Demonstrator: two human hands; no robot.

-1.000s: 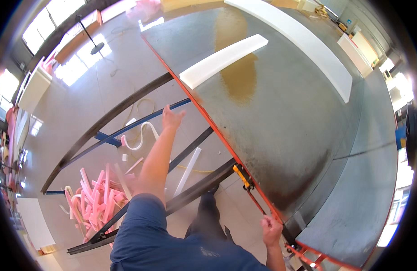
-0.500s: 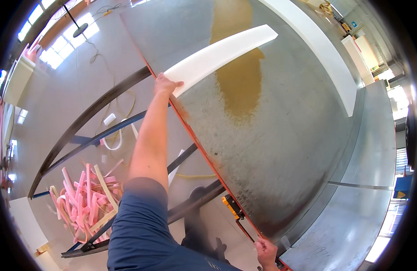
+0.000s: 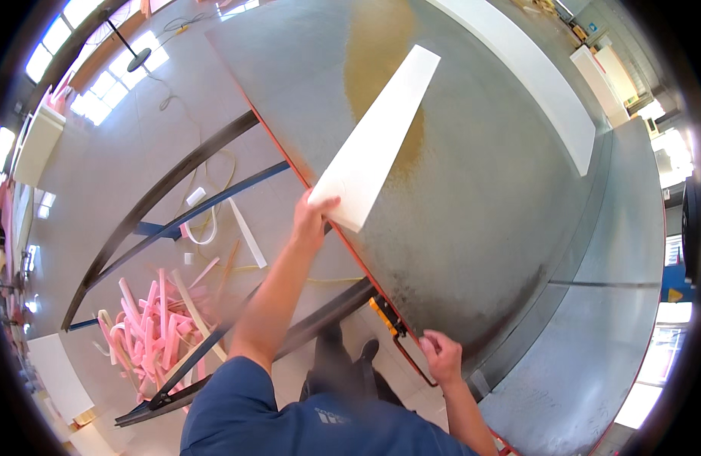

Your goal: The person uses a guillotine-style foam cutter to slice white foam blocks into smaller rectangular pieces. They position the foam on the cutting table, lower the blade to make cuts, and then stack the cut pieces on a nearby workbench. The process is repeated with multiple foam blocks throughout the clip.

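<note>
A long white foam piece (image 3: 377, 137) lies slantwise over the metal table (image 3: 472, 220), its near end at the red edge. My left hand (image 3: 314, 216) grips that near end, thumb on top and the fingers out of sight beneath. Beside the same edge, farther right, my right hand (image 3: 443, 356) is loosely curled above the table's rim. Nothing shows in it, though its fingertips are partly hidden. Just left of it, a yellow-and-black device (image 3: 387, 315) is fixed under the edge.
A longer white foam strip (image 3: 533, 83) lies along the table's far side. Pink and cream foam offcuts (image 3: 156, 327) are heaped on the floor at left, near the dark curved metal frame (image 3: 137, 205). A brownish stain (image 3: 377, 45) marks the tabletop.
My left hand has drawn the white foam piece nearer and turned it, so it points more directly away from me. My right hand has lifted off the table edge and moved up.
</note>
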